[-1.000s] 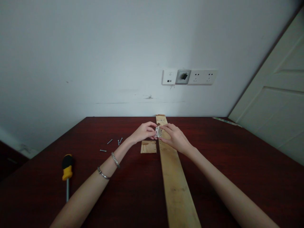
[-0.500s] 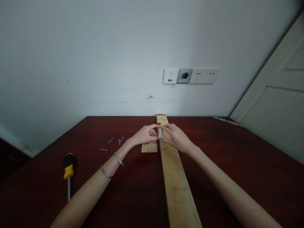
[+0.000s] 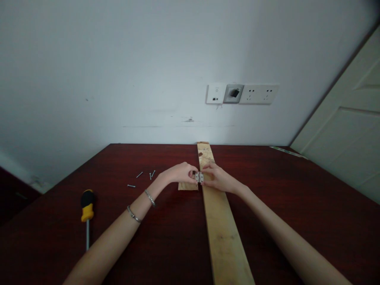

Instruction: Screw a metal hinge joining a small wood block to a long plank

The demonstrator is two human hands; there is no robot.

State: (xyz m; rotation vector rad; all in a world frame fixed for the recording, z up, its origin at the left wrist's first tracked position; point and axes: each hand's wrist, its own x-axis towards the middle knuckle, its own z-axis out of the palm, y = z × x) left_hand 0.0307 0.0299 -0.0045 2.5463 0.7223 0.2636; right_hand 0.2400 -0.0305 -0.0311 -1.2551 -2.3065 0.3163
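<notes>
Between my two hands is a small silver hinge (image 3: pixel 199 177) with screw holes in its leaves. My left hand (image 3: pixel 182 173) pinches its left side, and my right hand (image 3: pixel 218 177) pinches its right side. The hinge lies over the seam where a long wooden board (image 3: pixel 224 229) meets a short wooden piece (image 3: pixel 187 186). My left hand covers much of the short piece. Whether the hinge rests flat on the wood, I cannot tell.
Several screws (image 3: pixel 139 174) lie on the dark red table (image 3: pixel 166 245) left of my hands. A yellow and black screwdriver (image 3: pixel 87 209) lies farther left. Behind the table stands a white wall with sockets (image 3: pixel 258 94). A thin strip (image 3: pixel 287 152) lies at the back right.
Both hands have moved the hinge slightly down and toward me. Its leaves now face up over the seam between the two wooden pieces. The view has shifted slightly.
</notes>
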